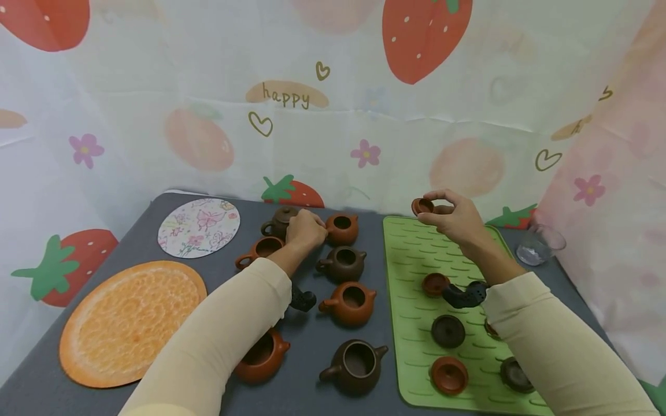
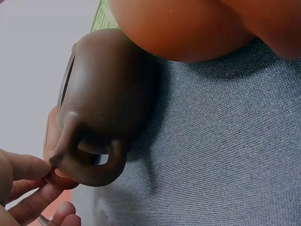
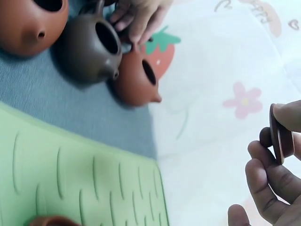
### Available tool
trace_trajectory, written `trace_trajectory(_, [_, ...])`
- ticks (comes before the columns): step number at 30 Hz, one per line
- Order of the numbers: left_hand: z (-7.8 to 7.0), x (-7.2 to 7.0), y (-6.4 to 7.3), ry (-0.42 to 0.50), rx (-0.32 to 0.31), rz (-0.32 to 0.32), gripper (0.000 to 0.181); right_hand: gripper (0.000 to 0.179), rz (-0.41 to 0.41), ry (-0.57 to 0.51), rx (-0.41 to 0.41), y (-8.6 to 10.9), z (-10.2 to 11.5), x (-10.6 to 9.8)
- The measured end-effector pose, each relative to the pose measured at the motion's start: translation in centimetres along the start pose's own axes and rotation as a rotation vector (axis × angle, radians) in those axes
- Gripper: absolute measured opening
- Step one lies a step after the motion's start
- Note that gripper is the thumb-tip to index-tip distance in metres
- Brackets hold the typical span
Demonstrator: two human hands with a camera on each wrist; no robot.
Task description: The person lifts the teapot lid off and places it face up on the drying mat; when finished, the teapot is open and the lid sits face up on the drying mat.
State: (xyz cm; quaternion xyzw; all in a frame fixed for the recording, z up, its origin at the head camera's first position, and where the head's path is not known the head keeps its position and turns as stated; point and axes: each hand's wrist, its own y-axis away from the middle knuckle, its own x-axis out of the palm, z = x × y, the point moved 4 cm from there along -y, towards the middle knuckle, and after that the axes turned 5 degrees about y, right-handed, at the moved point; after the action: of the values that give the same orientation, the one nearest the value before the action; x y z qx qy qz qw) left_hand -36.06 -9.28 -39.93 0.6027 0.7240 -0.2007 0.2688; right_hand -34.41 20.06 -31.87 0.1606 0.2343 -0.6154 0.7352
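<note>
My left hand (image 1: 306, 231) pinches the handle of the small reddish-brown teapot (image 1: 344, 236) at the back of the right-hand row. That teapot's top is uncovered. Beside the left hand stands a dark brown teapot (image 1: 283, 217) with its lid on. In the left wrist view a nearer dark teapot (image 2: 103, 89) partly hides the gripped one. Raised over the back of the green mat (image 1: 411, 248), my right hand (image 1: 452, 218) holds a reddish-brown teapot lid (image 1: 422, 207) between thumb and fingers. The lid's knob (image 3: 265, 136) faces the fingers in the right wrist view.
Several lidless teapots, among them a dark one (image 1: 356, 365), stand in two rows. Lids such as a dark one (image 1: 448, 331) lie on the mat. A clear glass (image 1: 538, 245) is at the right; an orange round mat (image 1: 132, 323) and a patterned disc (image 1: 199, 227) lie left.
</note>
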Motion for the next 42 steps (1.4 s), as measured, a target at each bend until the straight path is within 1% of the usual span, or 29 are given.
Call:
trace_trajectory(4, [0.0,-0.1,0.0,-0.001,-0.007,-0.001,0.012,0.051,0.011,0.006,0.025,0.3,-0.9,-0.9])
trace_trajectory(11, [-0.3,-0.2,0.1,-0.004,-0.011,-0.003,0.012,0.054,0.0,0.034,0.09,0.6,-2.7,-2.2])
trace_trajectory(19, [-0.2,0.0,0.0,-0.007,-0.006,0.0,0.012,0.059,0.029,0.04,0.139,0.9,-4.8,-3.1])
trace_trajectory(31, [-0.1,0.1,-0.1,-0.018,-0.015,-0.01,0.011,0.06,0.02,0.037,0.216,1.4,-8.2,-3.6])
trace_trajectory(38, [0.0,0.1,-0.1,-0.01,-0.015,-0.019,0.011,0.057,0.022,0.09,0.248,1.5,-9.6,-3.8])
trace_trajectory(42, [0.0,0.1,0.0,-0.007,-0.016,-0.019,0.011,0.057,0.027,0.133,0.242,1.7,-10.5,-3.8])
